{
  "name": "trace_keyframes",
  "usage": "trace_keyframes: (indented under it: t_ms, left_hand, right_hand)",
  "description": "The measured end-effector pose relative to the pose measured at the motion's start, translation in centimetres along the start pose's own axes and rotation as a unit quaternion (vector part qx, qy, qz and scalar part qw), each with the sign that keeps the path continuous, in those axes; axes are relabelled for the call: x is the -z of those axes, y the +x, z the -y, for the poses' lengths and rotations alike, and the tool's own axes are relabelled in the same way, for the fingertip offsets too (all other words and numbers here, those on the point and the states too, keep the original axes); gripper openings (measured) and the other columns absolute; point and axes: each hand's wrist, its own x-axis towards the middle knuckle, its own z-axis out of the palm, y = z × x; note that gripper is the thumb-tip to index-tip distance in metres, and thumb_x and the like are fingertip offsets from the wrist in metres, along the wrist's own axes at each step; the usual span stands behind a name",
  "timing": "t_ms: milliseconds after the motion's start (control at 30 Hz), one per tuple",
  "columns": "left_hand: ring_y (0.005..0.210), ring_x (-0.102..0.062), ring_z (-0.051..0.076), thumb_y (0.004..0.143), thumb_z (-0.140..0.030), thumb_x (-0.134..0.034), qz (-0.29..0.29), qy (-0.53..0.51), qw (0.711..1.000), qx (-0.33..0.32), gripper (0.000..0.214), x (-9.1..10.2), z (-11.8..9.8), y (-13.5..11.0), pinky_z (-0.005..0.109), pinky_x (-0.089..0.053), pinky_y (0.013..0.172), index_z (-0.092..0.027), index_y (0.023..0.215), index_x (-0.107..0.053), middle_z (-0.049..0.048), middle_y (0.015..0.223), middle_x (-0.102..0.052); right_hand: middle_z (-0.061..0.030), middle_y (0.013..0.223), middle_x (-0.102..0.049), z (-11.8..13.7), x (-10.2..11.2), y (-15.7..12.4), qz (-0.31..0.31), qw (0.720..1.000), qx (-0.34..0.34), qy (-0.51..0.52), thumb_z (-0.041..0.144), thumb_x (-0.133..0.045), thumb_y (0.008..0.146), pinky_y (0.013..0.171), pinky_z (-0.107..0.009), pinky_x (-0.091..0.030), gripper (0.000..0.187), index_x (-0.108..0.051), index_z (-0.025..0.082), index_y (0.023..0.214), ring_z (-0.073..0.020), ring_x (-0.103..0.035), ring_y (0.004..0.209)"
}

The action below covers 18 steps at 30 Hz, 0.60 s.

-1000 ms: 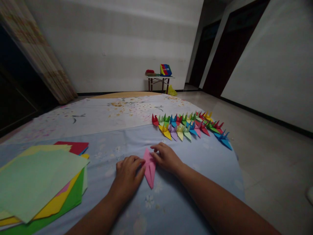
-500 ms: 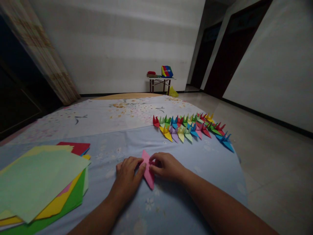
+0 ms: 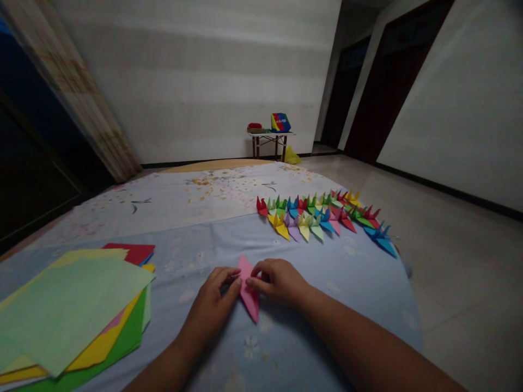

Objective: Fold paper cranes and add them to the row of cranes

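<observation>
A pink piece of folded paper (image 3: pixel 250 302), long and pointed at both ends, lies on the blue flowered tablecloth in front of me. My left hand (image 3: pixel 216 296) holds its left edge, thumb and fingertips at the paper. From the other side my right hand (image 3: pixel 280 280) pinches the paper near its middle, thumb and bent fingers close together. Beyond my right hand stand several folded paper cranes (image 3: pixel 304 226) in rows of many colours.
On the left lies a stack of coloured paper sheets (image 3: pixel 81 305), pale green on top. The round table's right edge (image 3: pixel 414 305) drops to a tiled floor. Far off, by the wall, a small table (image 3: pixel 267 134) bears a colourful box (image 3: pixel 280 123).
The whole view has shifted slightly, so everything sits a little lower. My right thumb has moved slightly inward over the pink paper; both hands stay on it.
</observation>
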Motion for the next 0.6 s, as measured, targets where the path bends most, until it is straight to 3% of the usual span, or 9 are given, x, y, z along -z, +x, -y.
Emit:
trace_keyframes:
  t_ms: [200, 400, 500, 600]
  left_hand:
    - [0.095, -0.059, 0.021, 0.080, -0.035, -0.051, -0.002, -0.013, 1.000, 0.015, 0.026, 0.2, -0.1, -0.1, 0.039, -0.045, 0.087, -0.020, 0.098, -0.062, 0.0064, 0.099, -0.060]
    - [0.093, -0.061, 0.023, 0.078, -0.038, -0.053, -0.004, -0.059, 0.996, 0.072, 0.032, 1.1, -0.6, 0.4, 0.040, -0.046, 0.086, -0.016, 0.099, -0.060, 0.0106, 0.103, -0.062]
    - [0.090, -0.063, 0.023, 0.076, -0.041, -0.055, 0.002, -0.123, 0.985, 0.121, 0.041, 1.3, -1.3, 1.0, 0.039, -0.048, 0.081, -0.013, 0.106, -0.056, 0.0141, 0.106, -0.063]
    - [0.089, -0.063, 0.024, 0.072, -0.040, -0.061, -0.014, -0.177, 0.976, 0.129, 0.049, 0.8, -2.2, 1.4, 0.038, -0.050, 0.078, -0.011, 0.110, -0.052, 0.0158, 0.108, -0.062]
  right_hand:
    - [-0.0002, 0.064, -0.060, -0.3, -0.4, 0.2, -0.001, 0.999, -0.001, 0.035, 0.032, -0.057, 0.076, 0.053, -0.020, -0.030, 0.018, -0.064, 0.016, 0.072, -0.0087, -0.047, 0.057]
    - [0.0006, 0.068, -0.060, -0.5, -0.4, 0.4, -0.066, 0.984, 0.002, 0.165, 0.017, -0.053, 0.076, 0.056, -0.019, -0.036, 0.011, -0.063, 0.015, 0.079, -0.0087, -0.050, 0.059]
    - [0.0003, 0.070, -0.059, -0.2, -0.4, 0.4, -0.099, 0.975, 0.014, 0.197, 0.016, -0.052, 0.076, 0.058, -0.020, -0.038, 0.013, -0.062, 0.015, 0.085, -0.0093, -0.050, 0.061]
    - [0.0005, 0.071, -0.057, 0.1, -0.5, 0.3, -0.109, 0.968, 0.033, 0.222, 0.015, -0.050, 0.077, 0.059, -0.021, -0.039, 0.020, -0.060, 0.016, 0.095, -0.0098, -0.050, 0.063]
